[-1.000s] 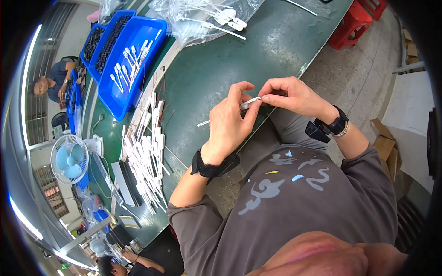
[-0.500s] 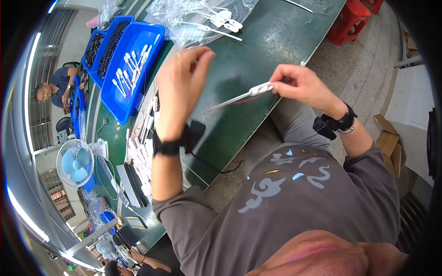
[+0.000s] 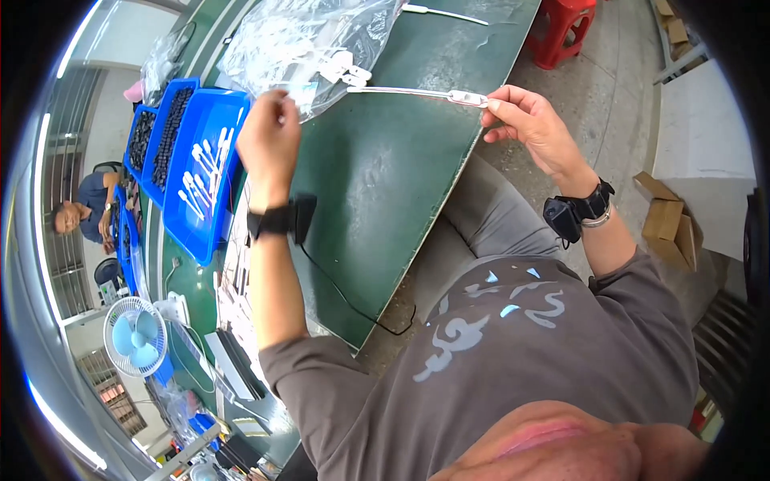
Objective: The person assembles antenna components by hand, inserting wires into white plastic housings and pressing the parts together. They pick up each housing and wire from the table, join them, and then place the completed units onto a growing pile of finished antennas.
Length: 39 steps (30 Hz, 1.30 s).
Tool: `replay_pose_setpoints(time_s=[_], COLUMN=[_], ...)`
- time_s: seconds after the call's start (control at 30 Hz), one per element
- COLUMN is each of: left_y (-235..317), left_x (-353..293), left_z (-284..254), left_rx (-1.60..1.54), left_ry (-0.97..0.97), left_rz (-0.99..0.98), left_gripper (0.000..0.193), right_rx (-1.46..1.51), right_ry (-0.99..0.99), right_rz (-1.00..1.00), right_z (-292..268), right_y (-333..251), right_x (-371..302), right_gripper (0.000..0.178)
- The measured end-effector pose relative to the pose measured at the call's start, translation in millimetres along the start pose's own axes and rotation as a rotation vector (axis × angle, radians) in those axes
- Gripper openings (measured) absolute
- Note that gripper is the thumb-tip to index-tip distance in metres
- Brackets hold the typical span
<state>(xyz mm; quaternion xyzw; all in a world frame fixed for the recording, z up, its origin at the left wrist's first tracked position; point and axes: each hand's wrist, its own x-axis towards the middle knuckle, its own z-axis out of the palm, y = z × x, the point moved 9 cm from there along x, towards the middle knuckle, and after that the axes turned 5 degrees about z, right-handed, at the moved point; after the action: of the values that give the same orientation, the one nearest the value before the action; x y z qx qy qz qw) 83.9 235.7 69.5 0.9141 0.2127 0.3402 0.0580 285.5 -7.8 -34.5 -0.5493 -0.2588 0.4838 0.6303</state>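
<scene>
My right hand (image 3: 529, 124) pinches the end of a small oblong white plastic housing (image 3: 468, 98) between thumb and fingers. From it a thin pale lead (image 3: 409, 90) stretches left above the green table. My left hand (image 3: 269, 148) hovers between the blue tray (image 3: 210, 255) and a clear plastic bag (image 3: 269, 50). Its fingers are curled in and slightly blurred, so whatever they hold, if anything, cannot be made out. White leaded pieces (image 3: 341, 68) lie at the bag, beyond the left hand. More such pieces (image 3: 200, 176) rest inside the blue tray.
Blue bins with small black parts (image 3: 167, 132) adjoin the tray. White pieces (image 3: 235, 309) crowd the table by my left forearm, near a fan (image 3: 135, 337). A black cord (image 3: 345, 301) trails from my left wrist. A red stool (image 3: 564, 32) stands past the table edge. Another person (image 3: 95, 196) sits far left.
My right hand has raised the white piece, and its lead now runs almost level instead of sloping down. My left hand has shifted left, away from it. The whole view has turned slightly.
</scene>
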Motion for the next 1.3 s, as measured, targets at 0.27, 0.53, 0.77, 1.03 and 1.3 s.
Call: replay_pose_setpoints(time_s=[0.27,0.53,0.77,1.03,1.3], left_y=[32,66,71,126,129], left_x=[-135,-151,-161,-127,-122], left_z=[10,33,14,-26,-60], left_rx=[-1.288,-1.493,-0.727,0.083,0.083], left_ry=[-0.149,-0.21,-0.817,-0.013,-0.078], left_rz=[-0.863,-0.854,-0.829,0.314,0.245], left_gripper=[0.016,0.021,0.024,0.031,0.033], right_rx=[0.232,0.354,0.394,0.365,0.087], right_ry=[-0.141,-0.291,-0.227,-0.304,-0.228], right_rz=[0.043,0.187,0.165,0.242,0.262], right_z=[67,113,106,126,116], right_y=[7,39,45,49,52], right_x=[3,-4,2,-11,-11], right_gripper=[0.02,0.019,0.019,0.019,0.019])
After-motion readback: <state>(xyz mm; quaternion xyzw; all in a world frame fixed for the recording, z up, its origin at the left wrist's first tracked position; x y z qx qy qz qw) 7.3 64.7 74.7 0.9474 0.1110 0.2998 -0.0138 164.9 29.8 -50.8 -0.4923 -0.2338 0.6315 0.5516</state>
